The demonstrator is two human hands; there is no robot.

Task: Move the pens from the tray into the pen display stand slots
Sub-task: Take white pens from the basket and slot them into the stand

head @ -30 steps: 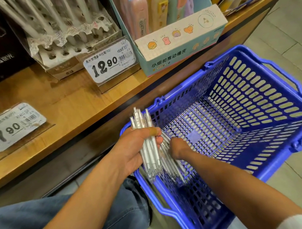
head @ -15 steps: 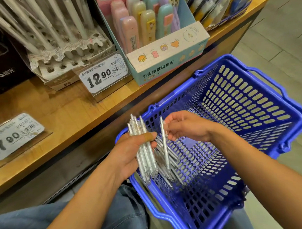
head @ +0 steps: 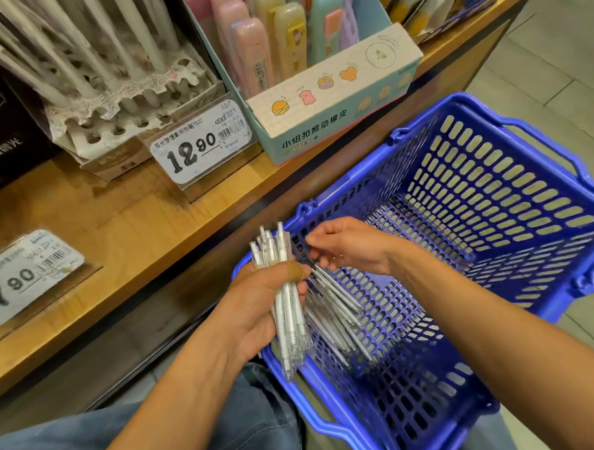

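Note:
My left hand (head: 258, 303) grips an upright bundle of white pens (head: 285, 302) over the near-left corner of the blue basket (head: 513, 284). Several more white pens (head: 339, 307) lie loose in that corner of the basket. My right hand (head: 353, 244) hovers just right of the bundle's tops, fingers spread, with nothing visibly in it. The pen display stand (head: 123, 113), a pale holder with rows of round slots, sits on the shelf at the upper left. Its back rows hold white pens and its front slots are empty.
A wooden shelf (head: 127, 230) runs along the left with two price tags, 12.90 (head: 198, 144) and one at the left edge (head: 24, 274). A teal box of pastel erasers (head: 331, 99) stands right of the stand. My jeans-clad knee (head: 255, 411) is below the basket corner.
My right hand lifted a single pen out of the basket and added it to the bundle in my left hand; it now holds nothing. The view has tilted up slightly.

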